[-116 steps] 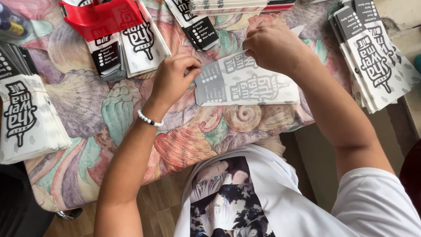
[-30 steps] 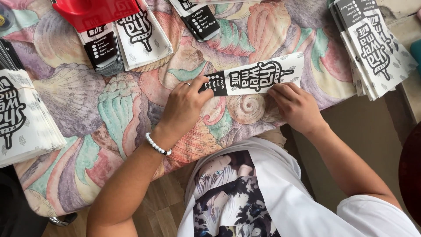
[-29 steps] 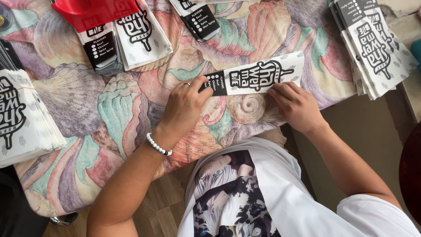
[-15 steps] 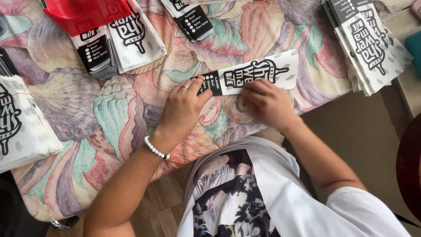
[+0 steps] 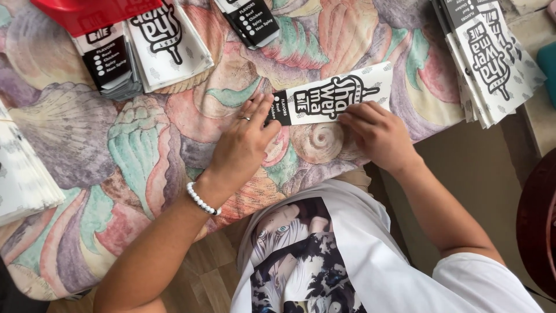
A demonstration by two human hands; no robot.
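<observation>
Cloth: covers the table, printed with large shells in pink, green, purple and orange.
Red tray: top left edge, lying over the sleeves beneath it.
Left stacks: two fanned piles of white paper sleeves with black lettering, one showing black ends, side by side below the red tray.
Top stack: black-ended sleeves at the upper edge, partly cut off.
Right stack: thick fanned pile near the table's right edge.
Far-left stack: white sheets, mostly out of frame.
Floor: wood boards below the table.
Teal object: right edge, too cropped to tell.
</observation>
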